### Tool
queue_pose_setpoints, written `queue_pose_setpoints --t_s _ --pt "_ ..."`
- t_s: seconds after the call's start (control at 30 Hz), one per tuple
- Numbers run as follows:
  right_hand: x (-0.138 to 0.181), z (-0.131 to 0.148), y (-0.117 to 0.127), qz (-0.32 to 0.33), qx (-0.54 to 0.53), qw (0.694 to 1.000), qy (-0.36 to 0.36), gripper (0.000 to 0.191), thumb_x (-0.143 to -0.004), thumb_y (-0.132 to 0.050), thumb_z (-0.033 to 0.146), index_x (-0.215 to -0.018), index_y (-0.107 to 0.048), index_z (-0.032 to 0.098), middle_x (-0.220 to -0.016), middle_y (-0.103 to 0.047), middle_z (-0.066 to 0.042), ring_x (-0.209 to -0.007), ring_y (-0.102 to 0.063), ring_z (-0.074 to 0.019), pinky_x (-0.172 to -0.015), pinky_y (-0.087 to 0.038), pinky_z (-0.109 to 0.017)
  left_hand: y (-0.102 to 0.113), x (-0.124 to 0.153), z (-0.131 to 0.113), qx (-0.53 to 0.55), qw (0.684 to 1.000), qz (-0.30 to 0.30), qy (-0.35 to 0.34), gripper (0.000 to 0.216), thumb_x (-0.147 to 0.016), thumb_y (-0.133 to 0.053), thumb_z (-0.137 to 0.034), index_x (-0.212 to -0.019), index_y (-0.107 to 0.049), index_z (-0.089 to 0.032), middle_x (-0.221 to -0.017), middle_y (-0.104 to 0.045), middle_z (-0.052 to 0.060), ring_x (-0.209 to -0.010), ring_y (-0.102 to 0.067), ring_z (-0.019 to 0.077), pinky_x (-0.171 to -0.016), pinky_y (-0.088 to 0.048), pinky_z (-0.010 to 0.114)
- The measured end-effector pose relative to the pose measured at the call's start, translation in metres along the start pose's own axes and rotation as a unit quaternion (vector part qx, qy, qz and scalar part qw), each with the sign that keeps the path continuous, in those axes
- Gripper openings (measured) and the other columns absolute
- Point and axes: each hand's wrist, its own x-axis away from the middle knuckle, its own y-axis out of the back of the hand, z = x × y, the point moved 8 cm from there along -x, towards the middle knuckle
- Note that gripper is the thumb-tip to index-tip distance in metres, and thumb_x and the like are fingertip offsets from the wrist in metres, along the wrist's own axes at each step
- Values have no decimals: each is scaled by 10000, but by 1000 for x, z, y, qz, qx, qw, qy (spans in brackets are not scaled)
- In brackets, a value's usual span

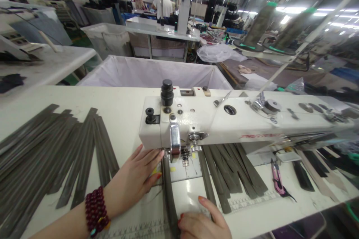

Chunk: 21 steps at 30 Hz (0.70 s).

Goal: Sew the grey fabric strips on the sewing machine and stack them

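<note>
A dark fabric strip runs from under the needle of the white sewing machine toward me. My left hand lies flat on the table just left of the strip, fingers stretched toward the presser foot. My right hand rests at the near end of the strip, fingers curled, thumb pointing up; whether it pinches the strip I cannot tell. A dark red bead bracelet sits on my left wrist.
Several dark strips are piled on the left of the table, more lie under the machine arm. Pink thread snips rest at the right. A white cloth-lined bin stands behind the table. Other people work far back.
</note>
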Motion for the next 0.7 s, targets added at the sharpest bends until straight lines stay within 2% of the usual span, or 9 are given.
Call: queue_pose_setpoints --t_s 0.13,0.27,0.37,0.6,0.7 --pt "-21 -3 1 17 -4 1000 23 300 -977 -436 192 -715 -580 197 -684 -715 52 -649 -690 -55 -1180 -285 -296 1 -5 3 7 1000 10 9 466 -954 -521 -322 -1391 -512 -162 -1388 -587 127 -1282 -518 321 -1117 -370 566" --pt "-31 -8 -2 68 -5 997 32 141 -866 -504 110 -773 -593 167 -724 -696 19 -679 -666 -86 -1165 -298 -352 6 -7 1 9 1000 5 -5 430 -971 -483 -306 -1362 -530 -137 -1356 -602 140 -1257 -531 307 -1107 -389 532" --pt "-32 -13 -9 107 0 994 34 116 -812 -526 73 -810 -598 163 -740 -684 12 -682 -635 -99 -1154 -296 -373 6 -8 1 15 1000 19 -3 412 -982 -453 -296 -1349 -538 -131 -1303 -633 142 -1203 -566 308 -1081 -409 538" --pt "-40 -24 -27 200 40 978 38 105 -876 -558 96 -822 -593 178 -724 -619 23 -682 -526 -121 -1119 -284 -394 10 -13 1 43 999 12 -8 367 -989 -433 -294 -1316 -541 -165 -1225 -668 112 -1171 -576 305 -1045 -425 524" --pt "-46 -27 -34 223 60 972 51 163 -881 -539 88 -754 -557 189 -683 -560 26 -670 -470 -134 -1081 -306 -392 10 -14 2 60 998 20 -6 270 -992 -429 -293 -1176 -596 -186 -1225 -664 98 -1141 -589 291 -1012 -448 496"
